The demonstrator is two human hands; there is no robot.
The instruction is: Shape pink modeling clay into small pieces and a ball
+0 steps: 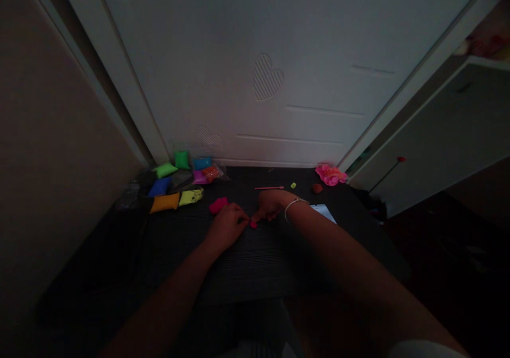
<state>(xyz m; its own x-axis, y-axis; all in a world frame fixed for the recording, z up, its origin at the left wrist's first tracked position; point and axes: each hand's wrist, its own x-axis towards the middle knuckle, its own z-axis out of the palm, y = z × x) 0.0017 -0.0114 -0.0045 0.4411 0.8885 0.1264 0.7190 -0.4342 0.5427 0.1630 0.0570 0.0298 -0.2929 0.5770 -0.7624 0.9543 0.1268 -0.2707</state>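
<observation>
A small flat piece of pink clay [253, 224] lies on the dark table between my hands. My left hand [230, 223] rests to its left, thumb and fingertips pinched together at the clay's edge. From the right, my right hand [270, 205] reaches in with the index finger pressed down on the clay and the other fingers curled under. It wears a bracelet [290, 207] at the wrist. Just behind my left hand sits a larger lump of pink clay [218, 205], partly covered by it.
Several clay packets, such as an orange one [164, 203] and a green one [182, 160], lie at the back left. Farther right are a pink stick tool [269, 188], a yellow bit [293, 185], a reddish lump [317, 188], pink petals [331, 175] and a pale sheet [324, 212].
</observation>
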